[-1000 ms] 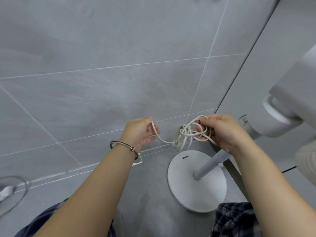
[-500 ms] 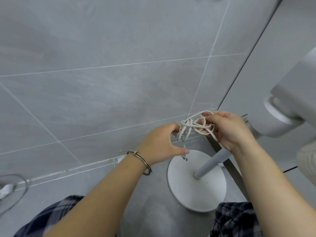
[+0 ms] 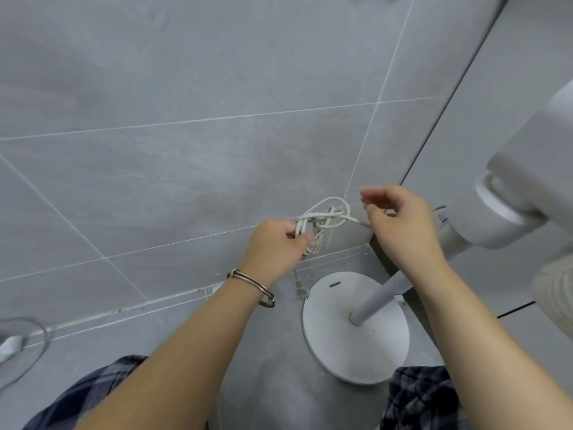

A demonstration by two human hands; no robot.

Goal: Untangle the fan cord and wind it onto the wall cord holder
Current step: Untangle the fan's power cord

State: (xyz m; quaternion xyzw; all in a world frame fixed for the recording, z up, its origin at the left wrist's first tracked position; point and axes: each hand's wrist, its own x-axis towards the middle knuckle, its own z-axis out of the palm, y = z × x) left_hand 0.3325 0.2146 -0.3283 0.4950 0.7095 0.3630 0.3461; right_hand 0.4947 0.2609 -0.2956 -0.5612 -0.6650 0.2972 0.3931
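Observation:
The white fan cord (image 3: 322, 220) hangs as a tangled bundle in front of the grey tiled wall. My left hand (image 3: 274, 246) grips the bundle's left side, and the plug (image 3: 301, 290) dangles below that hand. My right hand (image 3: 400, 221) is just right of the bundle with its fingers loosely spread. It holds no loop, and one strand runs from the tangle behind it. The white fan stands to the right, with its round base (image 3: 356, 333) on the floor, its pole (image 3: 379, 297) slanting up and its head (image 3: 527, 181) at the frame's right edge. No cord holder is clearly in view.
A grey cable with a white block (image 3: 12, 344) lies on the floor at the far left. A dark vertical seam (image 3: 434, 125) marks the wall corner behind the fan. My knees in plaid cloth (image 3: 418, 395) are at the bottom.
My left hand came right from a single strand and took hold of the bundle. My right hand let go of the loops and opened. The plug now hangs free below.

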